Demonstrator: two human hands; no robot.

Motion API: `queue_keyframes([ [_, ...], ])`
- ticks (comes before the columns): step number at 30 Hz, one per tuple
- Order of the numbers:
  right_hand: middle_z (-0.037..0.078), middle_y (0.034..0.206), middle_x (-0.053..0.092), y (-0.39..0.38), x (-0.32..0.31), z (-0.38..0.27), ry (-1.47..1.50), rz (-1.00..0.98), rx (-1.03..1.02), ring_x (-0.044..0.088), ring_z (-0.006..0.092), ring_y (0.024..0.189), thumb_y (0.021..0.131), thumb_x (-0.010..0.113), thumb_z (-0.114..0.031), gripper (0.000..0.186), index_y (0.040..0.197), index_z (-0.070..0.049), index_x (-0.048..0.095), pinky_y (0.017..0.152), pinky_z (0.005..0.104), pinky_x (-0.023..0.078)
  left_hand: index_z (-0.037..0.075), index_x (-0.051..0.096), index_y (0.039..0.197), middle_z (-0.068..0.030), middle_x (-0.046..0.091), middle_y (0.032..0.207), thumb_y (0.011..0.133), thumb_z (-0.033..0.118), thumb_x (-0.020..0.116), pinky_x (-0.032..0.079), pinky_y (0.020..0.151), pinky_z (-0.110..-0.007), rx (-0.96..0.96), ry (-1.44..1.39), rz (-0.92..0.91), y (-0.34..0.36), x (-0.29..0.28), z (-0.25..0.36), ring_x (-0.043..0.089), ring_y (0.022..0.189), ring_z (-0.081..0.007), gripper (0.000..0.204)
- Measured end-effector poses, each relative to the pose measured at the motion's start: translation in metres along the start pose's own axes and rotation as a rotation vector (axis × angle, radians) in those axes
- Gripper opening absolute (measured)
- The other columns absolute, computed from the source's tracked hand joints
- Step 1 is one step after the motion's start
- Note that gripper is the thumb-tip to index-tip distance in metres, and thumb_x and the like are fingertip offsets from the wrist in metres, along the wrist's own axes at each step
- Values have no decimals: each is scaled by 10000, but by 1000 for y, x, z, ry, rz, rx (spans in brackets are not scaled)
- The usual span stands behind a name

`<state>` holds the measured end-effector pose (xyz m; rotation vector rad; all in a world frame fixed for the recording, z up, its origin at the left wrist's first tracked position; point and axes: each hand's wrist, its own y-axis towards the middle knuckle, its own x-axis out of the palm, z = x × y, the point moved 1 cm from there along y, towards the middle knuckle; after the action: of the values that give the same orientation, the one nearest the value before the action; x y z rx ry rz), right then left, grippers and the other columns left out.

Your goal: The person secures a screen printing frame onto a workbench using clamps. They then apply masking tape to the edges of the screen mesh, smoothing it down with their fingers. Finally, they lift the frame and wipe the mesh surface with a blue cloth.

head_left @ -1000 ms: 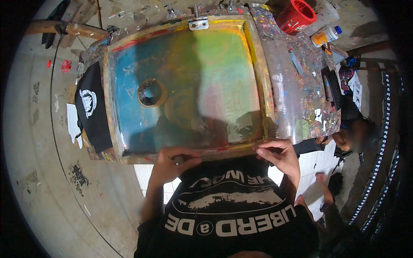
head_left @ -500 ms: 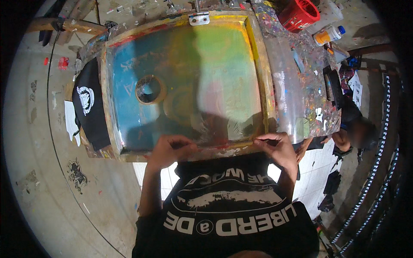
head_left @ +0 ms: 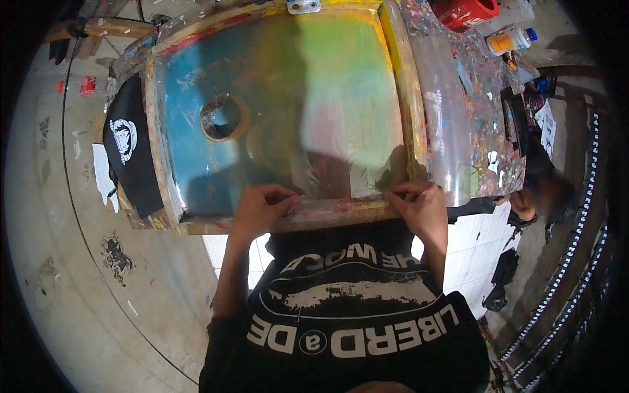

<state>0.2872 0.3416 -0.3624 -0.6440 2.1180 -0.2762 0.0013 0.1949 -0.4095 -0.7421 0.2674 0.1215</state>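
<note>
A: In the head view, where's the frame?

B: The wooden frame (head_left: 414,118) lies across the tabletop (head_left: 486,134), its near rail along the tabletop's near edge. Its coloured mesh (head_left: 275,111) carries a roll of tape (head_left: 244,119), left of the middle.

A: And the hands?

B: Both at that near rail, well apart from each other. The left hand (head_left: 262,208) has thumb and fingertips drawn together, and so does the right hand (head_left: 422,206), by the near right corner.

A: Pinching something?

B: I can't tell; anything thin and clear would be lost against the pale smears there.

A: How would it all handle?

B: I'd expect the frame to be stiff and rather bulky, best gripped by its rails; the mesh taut and easily marked. The roll should be light and firm, taken by its rim.

A: What's hidden?

B: Whatever lies beneath the mesh, and both palms. The hinge (head_left: 303,6) at the far rail and the red bucket (head_left: 468,12) by the tabletop's far right corner are cut off.
</note>
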Motion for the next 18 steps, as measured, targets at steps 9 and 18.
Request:
queue_keyframes([
  [9,107,873,774,1,15,6,-133,17,90,743,280,802,825,809,-250,176,887,-85,812,793,383,569,9,796,965,-107,775,819,875,198,802,548,682,-300,-1,45,27,4,3,2,704,718,-133,209],
  [18,102,940,748,1,25,8,-222,55,78,723,294,843,827,811,-290,195,891,-106,809,807,414,552,4,790,947,-130,777,823,866,187,813,557,681,-306,57,61,58,8,3,1,719,709,-153,202],
])
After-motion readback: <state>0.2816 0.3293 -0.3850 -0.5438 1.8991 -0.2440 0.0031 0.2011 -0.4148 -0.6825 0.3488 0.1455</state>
